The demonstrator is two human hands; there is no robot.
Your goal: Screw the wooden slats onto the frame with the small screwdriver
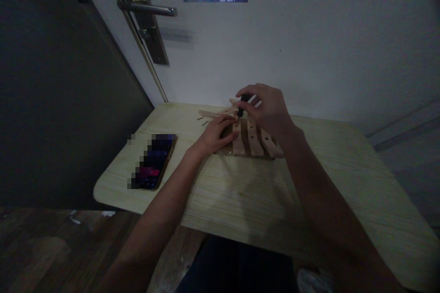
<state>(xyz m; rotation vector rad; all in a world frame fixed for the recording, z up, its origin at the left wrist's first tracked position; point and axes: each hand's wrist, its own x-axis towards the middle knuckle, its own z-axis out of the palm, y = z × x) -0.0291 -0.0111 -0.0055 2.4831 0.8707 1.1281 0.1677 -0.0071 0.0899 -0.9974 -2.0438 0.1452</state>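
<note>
My right hand is closed around the black handle of a screwdriver, held nearly upright. Its tip meets the upper part of a light wooden piece with holes in it. My left hand lies against that piece's left side, thumb and fingertips pressing on it. Two similar pieces, a middle one and a right-hand one, lie alongside, all on a brown board. Behind my left hand are a loose wooden piece and a few screws.
A phone with its screen lit lies left of my left forearm on the pale wood-grain table. A white door with a metal handle rises right behind the table. The table's rounded left corner overhangs the floor.
</note>
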